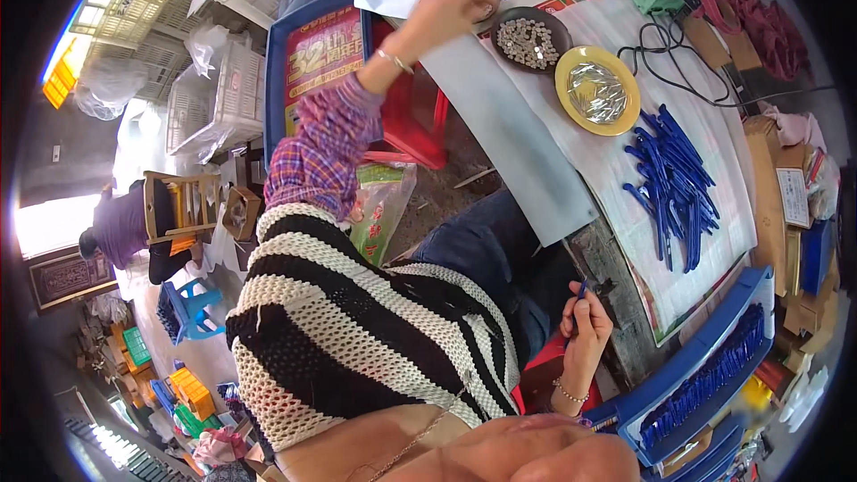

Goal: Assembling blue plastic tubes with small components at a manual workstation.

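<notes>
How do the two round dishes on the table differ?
The dark dish is brown and holds small pale pieces; the yellow dish holds shiny clear ones. The left hand reaches beside the dark dish, while the yellow dish lies apart from it. Both are round and shallow.

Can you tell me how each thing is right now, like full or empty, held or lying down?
Left hand: reaching to the brown bowl's rim, fingers closed.
Right hand: holding one blue pen part.
Blue pen part: held upright in the fingers.
Brown bowl: holds many small pale pieces.
Yellow plate: holds a heap of small shiny pieces.
Blue pen pile: lying loose on the table.
Blue tray: partly filled with blue pens in a row.
</notes>
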`<action>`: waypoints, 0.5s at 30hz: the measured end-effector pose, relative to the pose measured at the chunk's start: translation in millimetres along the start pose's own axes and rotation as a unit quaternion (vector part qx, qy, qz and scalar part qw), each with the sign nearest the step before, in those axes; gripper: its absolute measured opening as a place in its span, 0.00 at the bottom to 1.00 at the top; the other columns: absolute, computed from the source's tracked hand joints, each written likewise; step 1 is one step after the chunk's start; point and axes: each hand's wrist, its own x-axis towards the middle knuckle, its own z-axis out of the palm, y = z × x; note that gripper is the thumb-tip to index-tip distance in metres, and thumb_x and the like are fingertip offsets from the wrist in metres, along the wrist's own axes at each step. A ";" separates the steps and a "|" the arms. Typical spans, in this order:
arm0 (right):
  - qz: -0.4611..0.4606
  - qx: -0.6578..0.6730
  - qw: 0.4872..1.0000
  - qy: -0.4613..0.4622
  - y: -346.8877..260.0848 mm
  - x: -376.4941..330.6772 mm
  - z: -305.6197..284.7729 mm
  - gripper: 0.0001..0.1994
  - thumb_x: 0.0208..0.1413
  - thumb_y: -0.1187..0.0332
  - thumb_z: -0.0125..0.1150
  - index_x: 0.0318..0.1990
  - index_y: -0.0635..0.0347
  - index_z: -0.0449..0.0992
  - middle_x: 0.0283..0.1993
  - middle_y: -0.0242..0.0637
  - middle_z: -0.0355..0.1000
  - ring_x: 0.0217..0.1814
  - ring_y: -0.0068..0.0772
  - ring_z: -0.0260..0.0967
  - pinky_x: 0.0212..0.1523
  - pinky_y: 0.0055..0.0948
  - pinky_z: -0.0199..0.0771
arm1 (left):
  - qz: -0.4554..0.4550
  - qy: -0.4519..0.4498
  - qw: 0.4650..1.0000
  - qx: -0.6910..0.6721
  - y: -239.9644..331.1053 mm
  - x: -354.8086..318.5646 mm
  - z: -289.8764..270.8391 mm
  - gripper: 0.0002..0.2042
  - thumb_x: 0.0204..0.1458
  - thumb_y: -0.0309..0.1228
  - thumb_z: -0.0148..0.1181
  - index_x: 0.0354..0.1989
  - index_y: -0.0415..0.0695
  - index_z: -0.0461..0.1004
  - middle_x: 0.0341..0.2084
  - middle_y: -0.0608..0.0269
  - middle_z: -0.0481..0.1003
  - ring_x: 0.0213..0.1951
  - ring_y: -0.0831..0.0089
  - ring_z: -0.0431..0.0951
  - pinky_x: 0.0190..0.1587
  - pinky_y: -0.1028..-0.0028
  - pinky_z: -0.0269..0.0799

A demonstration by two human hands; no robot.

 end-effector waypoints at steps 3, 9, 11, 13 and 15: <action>0.013 -0.008 1.000 -0.016 -1.1 3.0 5.8 0.14 0.59 0.68 0.51 0.47 0.69 0.72 0.26 0.28 0.67 0.19 0.12 0.54 0.19 0.13 0.50 | -0.077 -0.024 0.995 0.056 -60.3 3.3 -17.4 0.15 0.42 0.27 0.61 0.41 0.45 0.76 0.33 0.58 0.77 0.35 0.63 0.77 0.40 0.69 0.71; 0.025 -0.036 0.999 -0.025 -1.1 7.7 13.2 0.14 0.59 0.69 0.52 0.48 0.68 0.71 0.25 0.28 0.65 0.18 0.12 0.53 0.19 0.13 0.50 | -0.075 -0.035 0.994 0.076 -66.7 -4.4 9.0 0.13 0.41 0.32 0.61 0.37 0.46 0.78 0.32 0.54 0.76 0.36 0.58 0.76 0.40 0.65 0.71; 0.025 -0.039 0.999 -0.023 -2.0 8.0 14.3 0.14 0.58 0.69 0.52 0.48 0.68 0.71 0.25 0.28 0.66 0.19 0.12 0.53 0.19 0.13 0.50 | -0.085 -0.017 0.994 0.073 -61.3 -1.1 18.4 0.09 0.42 0.30 0.57 0.34 0.45 0.78 0.31 0.55 0.75 0.35 0.57 0.76 0.39 0.64 0.71; 0.026 -0.049 0.998 -0.022 -3.5 6.7 15.7 0.14 0.58 0.69 0.52 0.48 0.68 0.71 0.25 0.28 0.66 0.19 0.12 0.54 0.19 0.13 0.50 | -0.075 0.002 0.994 0.078 -57.7 -2.7 21.3 0.08 0.43 0.28 0.57 0.32 0.44 0.77 0.30 0.55 0.75 0.34 0.58 0.76 0.39 0.66 0.71; 0.028 -0.047 0.998 -0.022 -3.5 6.6 14.7 0.14 0.58 0.68 0.52 0.48 0.68 0.72 0.25 0.28 0.66 0.19 0.12 0.54 0.19 0.13 0.50 | -0.062 0.020 0.994 0.082 -56.2 -1.9 23.9 0.07 0.43 0.27 0.56 0.31 0.43 0.77 0.29 0.56 0.75 0.33 0.59 0.76 0.39 0.67 0.71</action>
